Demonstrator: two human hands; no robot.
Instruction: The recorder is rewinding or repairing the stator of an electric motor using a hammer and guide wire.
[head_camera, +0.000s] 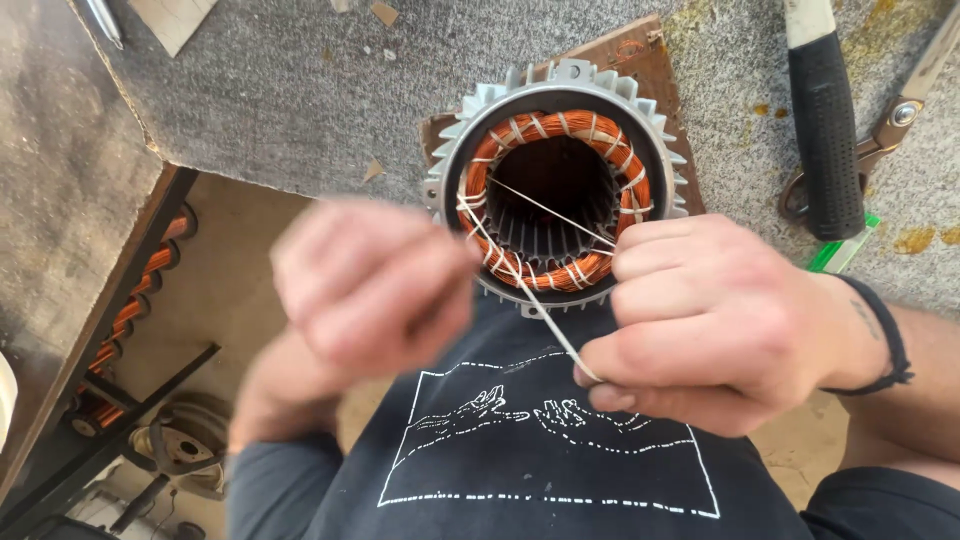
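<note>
White lacing cord (540, 310) pinched taut in right hand (715, 325), fist curled, wrist bent inward. Left hand (375, 285) blurred, fingers bunched at cord near winding; grip unclear. Cord runs to copper-wound stator (560, 185), upright on grey bench (300, 100). Scissors (880, 130) at right.

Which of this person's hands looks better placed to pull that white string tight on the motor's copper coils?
Probably the right hand: it pinches the white string, which runs taut up to the copper coils. The left hand is blurred beside the motor housing; whether it grips anything is unclear.
</note>
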